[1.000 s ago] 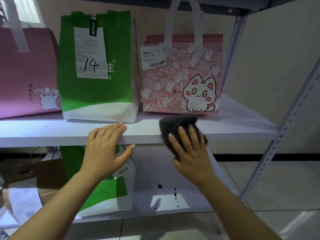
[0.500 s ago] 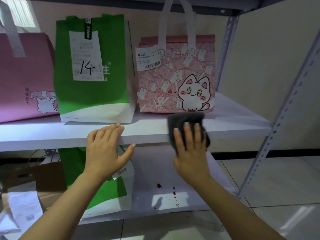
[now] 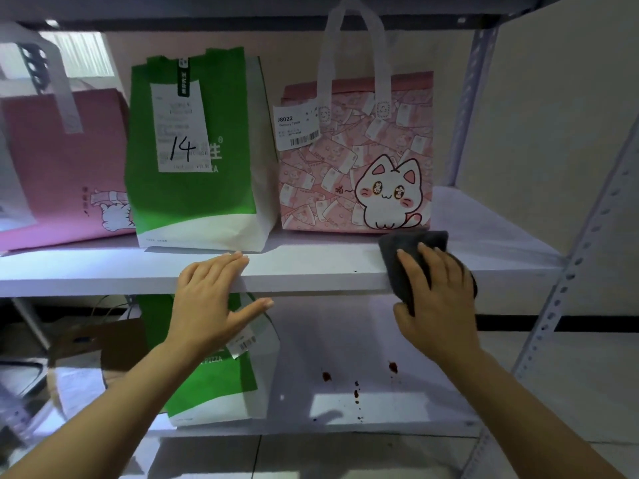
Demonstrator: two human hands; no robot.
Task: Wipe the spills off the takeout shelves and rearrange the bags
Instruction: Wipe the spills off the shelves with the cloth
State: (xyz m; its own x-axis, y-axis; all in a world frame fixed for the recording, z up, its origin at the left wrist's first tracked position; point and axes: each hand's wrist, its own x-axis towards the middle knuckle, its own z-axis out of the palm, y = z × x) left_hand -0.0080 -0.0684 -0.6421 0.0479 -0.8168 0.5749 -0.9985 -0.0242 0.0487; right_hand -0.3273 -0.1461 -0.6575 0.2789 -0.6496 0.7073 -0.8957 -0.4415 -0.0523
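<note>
Far left on the upper shelf (image 3: 311, 267) there's a plain pink bag (image 3: 65, 167), partly cut off by the frame, then the green bag (image 3: 193, 188) with the "14" receipt, then the pink cat bag (image 3: 356, 167) with its delivery label. All three stand upright and set back from the front lip, which leaves a bare strip along the edge, probably so a cloth can run along it without shifting them.

The left hand (image 3: 207, 302) lies flat on that front edge, fingers (image 3: 228, 261) straight and close together on top, thumb sticking out below the lip. It holds nothing; looks like it's just there for bracing while the other hand works.

Further right, the right hand (image 3: 435, 292) presses the grey cloth (image 3: 408, 247) against the shelf's front edge, right below the cat bag. Fingers are spread a little and laid over the cloth, with the thumb seemingly tucked round its lower end, so the cloth wraps over the lip. My guess is that's to get top and face in one pass.

The actual mess is lower down: dark red spills (image 3: 356, 392) dotted on the lower shelf (image 3: 345, 340), to the right of a second green bag (image 3: 214, 375), not yet wiped. That bag stands just beside the spots, so I'd say it may need moving.
</note>
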